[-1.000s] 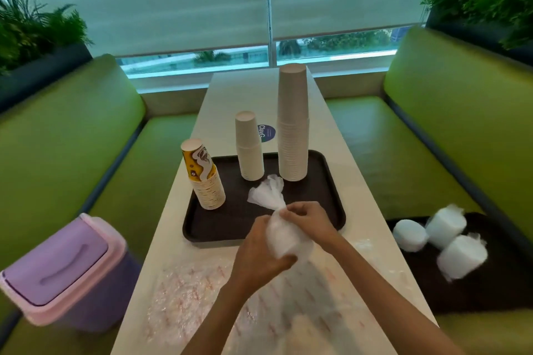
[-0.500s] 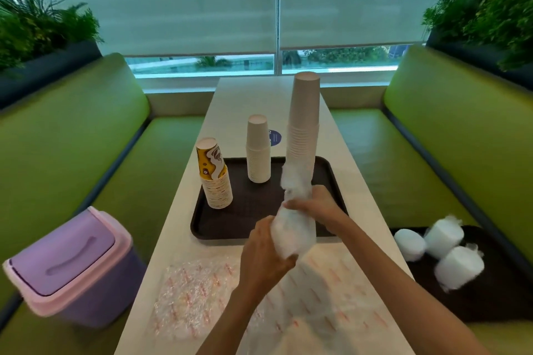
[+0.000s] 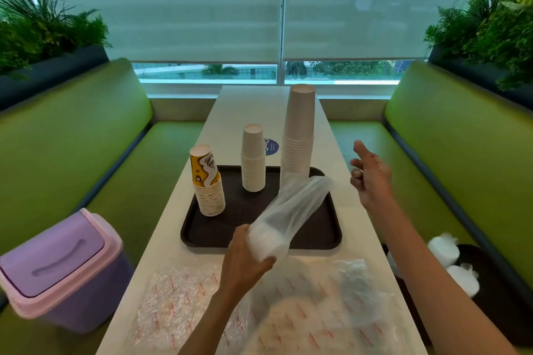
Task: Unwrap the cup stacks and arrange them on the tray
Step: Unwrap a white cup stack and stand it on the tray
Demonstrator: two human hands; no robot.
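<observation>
Left hand, risk: my left hand (image 3: 248,256) alone grips the wrapped stack (image 3: 271,236) at its lower end, so I judge the cups could slide out of the loose sleeve (image 3: 302,196) and scatter if I tip it further.
Knock-over risk: the sleeve's open end hangs right by the foot of the tall stack (image 3: 298,135); a careless swing could topple that one (it looks the least steady of the three).
Left hand, pose: fingers and thumb curled round the base of the bundle, wrist bent back, forearm rising from the lower middle of the view.
Right hand (image 3: 372,176): raised off to the right, well apart from the bundle, forefinger out and the others loosely curled, with nothing I can see in it.
Wrapped stack, place: held tilted in the air over the near right part of the tray (image 3: 190,239), not set down.
Tray: also carries a patterned stack (image 3: 207,181) at left and a short white stack (image 3: 253,164) in the middle, all bare of wrapping.
Counter (image 3: 253,106): crumpled wrappers (image 3: 178,297) lie on the near end.
Further out: more wrapped bundles (image 3: 444,251) wait on the seat at right; a purple bin (image 3: 57,265) stands at left.
</observation>
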